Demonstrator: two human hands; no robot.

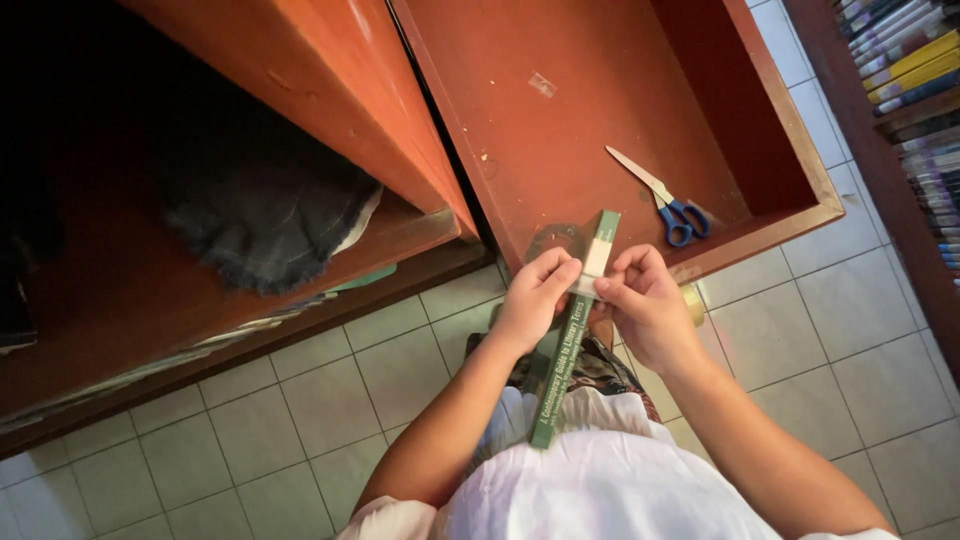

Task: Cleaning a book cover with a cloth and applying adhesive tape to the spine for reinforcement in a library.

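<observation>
Hands: left (pixel 535 300) + right (pixel 645 305) pinch 1 green book (pixel 568 345); 1 scissors (pixel 665 205) nearby.

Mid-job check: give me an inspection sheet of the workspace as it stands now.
Surface: reddish wooden desk, worn and speckled; tiled floor below.
Job's things: green book held spine up, pale label on the spine.
Clutter: blue-handled scissors on the desk; dark frayed cloth in the open compartment.
Grippers: left hand and right hand both pinch the book at the label.
Cables: nothing seen.
Surroundings: bookshelf at right.
</observation>
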